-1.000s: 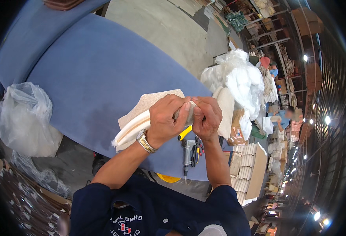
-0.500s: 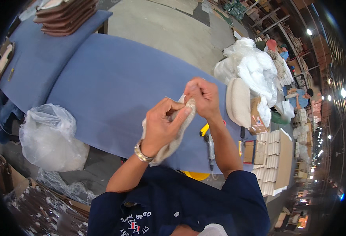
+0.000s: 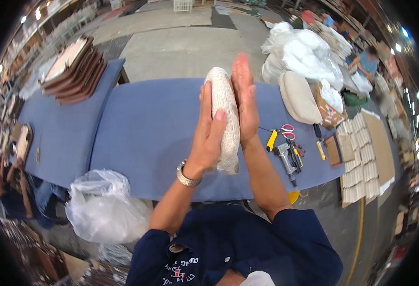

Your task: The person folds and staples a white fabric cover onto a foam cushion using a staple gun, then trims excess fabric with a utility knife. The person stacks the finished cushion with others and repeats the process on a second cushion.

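A beige woven-fabric cushion (image 3: 226, 119) stands on edge between my two hands, above the blue padded table. My left hand (image 3: 207, 140) grips its left side, the thumb across the near face and the fingers around behind. Against the right edge lies my right hand (image 3: 246, 102), fingers stretched straight up, palm facing the cushion; its fingertips are slightly blurred. To the right on the table are a yellow utility knife (image 3: 272, 141), red-handled scissors (image 3: 288, 132), a grey air tool (image 3: 284, 156) and pliers (image 3: 296, 155).
Another beige cushion (image 3: 299, 97) lies at the table's right end, beside an open carton (image 3: 332, 107) and stacked pale pieces (image 3: 359, 157). Brown padded panels (image 3: 78, 78) are piled at left. A plastic bag (image 3: 104, 205) sits near left. Co-workers (image 3: 365, 63) are farther off.
Both hands were pinching together at the fabric's end. Now the cushion is upright, the right hand has opened flat along its side, and the view has turned, showing more tools.
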### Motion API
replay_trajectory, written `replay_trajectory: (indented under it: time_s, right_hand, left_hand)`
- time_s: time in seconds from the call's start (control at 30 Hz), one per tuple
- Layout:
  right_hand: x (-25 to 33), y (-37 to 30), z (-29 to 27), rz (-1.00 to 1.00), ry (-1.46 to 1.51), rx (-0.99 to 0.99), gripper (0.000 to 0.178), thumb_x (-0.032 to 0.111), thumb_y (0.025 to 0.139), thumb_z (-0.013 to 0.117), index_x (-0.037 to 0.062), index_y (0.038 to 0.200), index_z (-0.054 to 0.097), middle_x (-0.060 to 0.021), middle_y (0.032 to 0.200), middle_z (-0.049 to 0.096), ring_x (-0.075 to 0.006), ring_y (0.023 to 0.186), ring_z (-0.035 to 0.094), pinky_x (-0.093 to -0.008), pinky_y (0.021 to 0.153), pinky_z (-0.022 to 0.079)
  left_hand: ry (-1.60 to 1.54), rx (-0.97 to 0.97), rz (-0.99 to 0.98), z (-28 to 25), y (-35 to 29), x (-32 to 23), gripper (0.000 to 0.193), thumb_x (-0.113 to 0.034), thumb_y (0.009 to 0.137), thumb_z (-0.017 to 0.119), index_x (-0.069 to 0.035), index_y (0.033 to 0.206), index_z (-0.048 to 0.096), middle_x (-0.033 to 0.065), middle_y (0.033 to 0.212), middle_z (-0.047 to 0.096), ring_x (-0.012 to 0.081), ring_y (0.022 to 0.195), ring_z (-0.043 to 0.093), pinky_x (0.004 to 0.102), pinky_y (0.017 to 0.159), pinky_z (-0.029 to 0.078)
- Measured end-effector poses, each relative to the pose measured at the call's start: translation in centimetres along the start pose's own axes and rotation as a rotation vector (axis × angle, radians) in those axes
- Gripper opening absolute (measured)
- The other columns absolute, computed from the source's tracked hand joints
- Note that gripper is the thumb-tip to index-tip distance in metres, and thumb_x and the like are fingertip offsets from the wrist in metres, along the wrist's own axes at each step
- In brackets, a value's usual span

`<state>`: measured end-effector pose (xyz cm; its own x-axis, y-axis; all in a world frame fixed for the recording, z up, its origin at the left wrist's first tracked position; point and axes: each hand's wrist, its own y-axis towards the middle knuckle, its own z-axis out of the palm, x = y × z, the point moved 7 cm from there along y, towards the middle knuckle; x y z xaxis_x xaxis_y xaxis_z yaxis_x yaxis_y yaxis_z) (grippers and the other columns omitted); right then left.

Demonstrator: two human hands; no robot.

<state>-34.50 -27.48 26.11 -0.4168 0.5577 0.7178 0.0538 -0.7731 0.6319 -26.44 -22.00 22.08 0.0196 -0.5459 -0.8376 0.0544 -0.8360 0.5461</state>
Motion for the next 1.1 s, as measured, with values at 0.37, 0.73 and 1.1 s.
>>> replay_trajectory:
  time_s: [0.37,0.73,1.1]
  right_hand:
    - [-10.4,-6.2,-4.8,0.591,0.087,0.17,0.064,0.047,0.114,0.021,0.0101,0.167,0.019,-0.013,0.17,0.026,-0.0254,0.156,0.026,-0.0375,0.127,0.023]
    - [-11.2,-2.3,-2.5,0.813,0.146,0.075,0.06,0.047,0.112,0.032,0.0148,0.163,0.036,-0.0131,0.168,0.031,-0.0265,0.153,0.033,-0.0374,0.122,0.031]
    - [-6.5,-1.2,-3.9,0.322,-0.184,0.185,0.063,0.033,0.111,0.037,0.0026,0.164,0.021,-0.0168,0.172,0.018,-0.0272,0.16,0.015,-0.0376,0.128,0.015]
  left_hand:
    - [-0.028,-0.1,-0.346,-0.1,-2.0,2.4,0.074,-0.045,0.113,0.031,0.004,0.164,0.011,0.025,0.167,0.023,0.0333,0.156,0.025,0.0413,0.125,0.025]
    - [0.054,-0.262,-0.372,-0.1,0.4,4.9,0.07,-0.046,0.114,0.024,-0.003,0.166,0.005,0.0223,0.172,0.011,0.0343,0.158,0.018,0.0406,0.127,0.023]
    - [0.191,-0.19,-0.272,-0.6,4.1,6.9,0.067,-0.043,0.113,0.032,-0.005,0.166,0.015,0.017,0.172,0.018,0.0296,0.155,0.028,0.0372,0.123,0.027]
